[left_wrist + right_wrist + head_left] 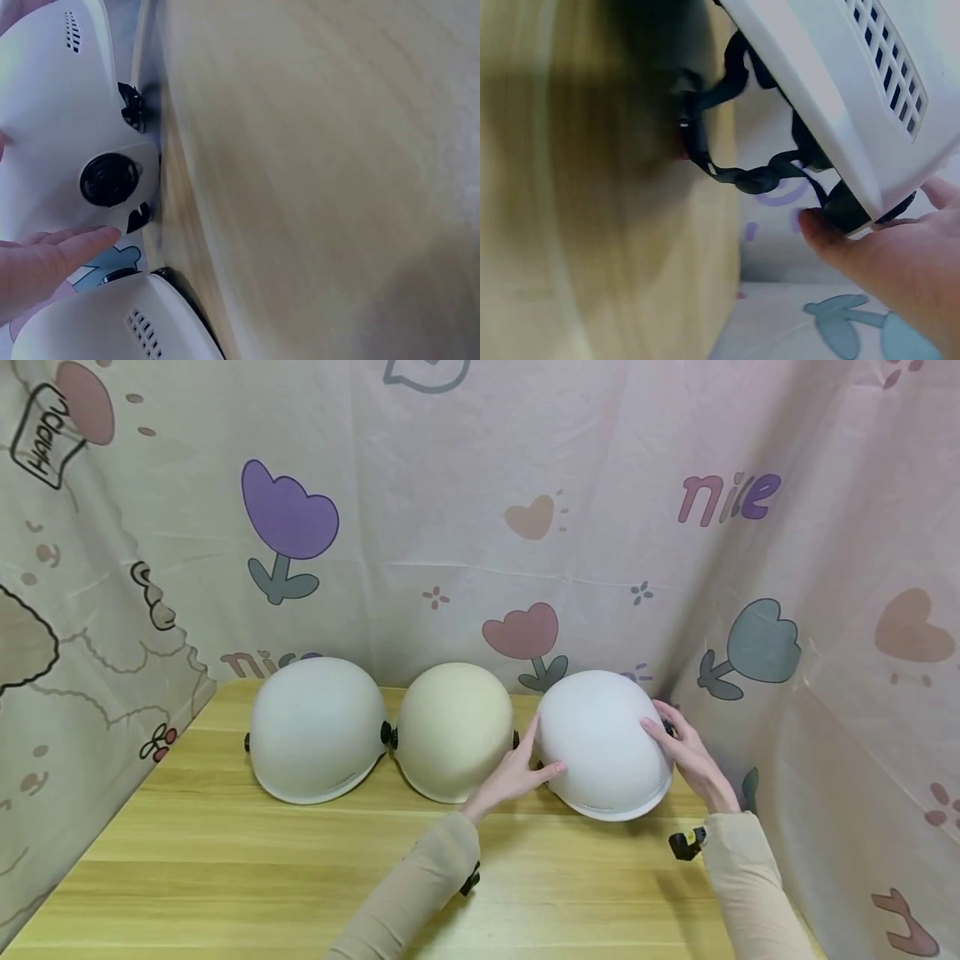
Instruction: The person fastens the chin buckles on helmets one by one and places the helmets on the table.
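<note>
Both of my hands are on the rightmost white helmet [603,747]. My left hand [516,772] lies along its left side with straight fingers, the thumb spread across the front. In the left wrist view those fingers [64,255] are beside the black round knob [109,180]. At the opposite side my right hand [688,756] grips the helmet near its lower rim, thumb on the shell. The right wrist view shows the rim tilted, with the black strap [757,176] hanging below it toward the table.
A cream helmet [455,731] stands close to the left hand, and another white helmet [318,731] sits left of it, their knobs meeting. All are on a wooden table [300,877] against a printed curtain [427,510]. A curtain side hangs close to the right arm.
</note>
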The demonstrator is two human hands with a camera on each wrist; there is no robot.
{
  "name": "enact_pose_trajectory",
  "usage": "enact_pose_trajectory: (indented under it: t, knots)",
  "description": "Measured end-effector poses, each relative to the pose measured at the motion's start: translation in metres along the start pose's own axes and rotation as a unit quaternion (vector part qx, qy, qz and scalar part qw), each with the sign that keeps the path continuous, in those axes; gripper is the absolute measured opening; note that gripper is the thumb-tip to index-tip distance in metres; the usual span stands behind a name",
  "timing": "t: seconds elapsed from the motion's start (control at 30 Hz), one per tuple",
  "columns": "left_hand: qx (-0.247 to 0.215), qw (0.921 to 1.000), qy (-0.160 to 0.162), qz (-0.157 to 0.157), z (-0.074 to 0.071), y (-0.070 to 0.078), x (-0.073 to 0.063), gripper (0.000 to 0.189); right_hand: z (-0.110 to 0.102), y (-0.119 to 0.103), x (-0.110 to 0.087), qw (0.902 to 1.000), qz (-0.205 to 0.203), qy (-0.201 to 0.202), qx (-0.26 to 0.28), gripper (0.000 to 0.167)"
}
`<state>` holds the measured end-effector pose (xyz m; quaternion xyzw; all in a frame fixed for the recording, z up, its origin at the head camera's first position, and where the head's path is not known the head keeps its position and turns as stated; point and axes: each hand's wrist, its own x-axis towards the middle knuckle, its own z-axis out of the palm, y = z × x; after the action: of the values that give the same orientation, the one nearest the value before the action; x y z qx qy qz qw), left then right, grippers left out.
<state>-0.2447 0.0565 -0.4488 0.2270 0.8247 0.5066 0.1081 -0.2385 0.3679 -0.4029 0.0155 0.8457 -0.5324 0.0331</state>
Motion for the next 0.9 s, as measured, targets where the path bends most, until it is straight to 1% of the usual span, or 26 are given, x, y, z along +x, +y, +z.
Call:
enact_pose_trajectory:
  t: [0.1,0.2,0.3,0.37,0.53,0.57,0.67,0.8,0.87,0.9]
  knots:
    - [0.001,1.0000,-0.005,-0.002,0.003,-0.002,0.000,0.100,0.001,0.009,0.004,0.9996,-0.003,0.003,0.027,0.079]
    - [0.003,0.9998,-0.013,-0.013,0.006,-0.003,0.001,0.099,0.003,0.017,0.006,0.9989,-0.005,-0.002,0.048,0.078]
    - [0.006,0.9997,-0.012,-0.022,0.009,-0.004,0.001,0.097,0.004,0.024,0.007,0.9980,-0.007,-0.006,0.063,0.077]
    - [0.009,0.9997,-0.009,-0.023,0.011,-0.005,0.001,0.097,0.005,0.028,0.008,0.9974,-0.007,-0.012,0.070,0.077]
    - [-0.004,0.9998,-0.006,-0.018,0.015,-0.008,0.002,0.101,0.006,0.035,0.011,0.9965,0.005,-0.019,0.081,0.079]
    - [-0.010,0.9998,-0.005,-0.014,0.015,-0.009,0.003,0.102,0.007,0.036,0.011,0.9962,0.008,-0.019,0.085,0.079]
    - [-0.066,0.9977,-0.013,-0.006,0.015,-0.013,0.002,0.106,0.008,0.039,0.011,0.9944,0.019,-0.019,0.102,0.080]
    - [-0.146,0.9884,-0.035,0.023,0.015,-0.018,0.003,0.112,0.009,0.044,0.010,0.9920,0.037,-0.020,0.119,0.082]
    - [-0.155,0.9858,-0.043,0.047,0.016,-0.020,0.005,0.116,0.009,0.047,0.009,0.9907,0.043,-0.024,0.127,0.083]
    - [-0.154,0.9856,-0.045,0.053,0.016,-0.021,0.006,0.116,0.009,0.048,0.009,0.9900,0.046,-0.027,0.130,0.083]
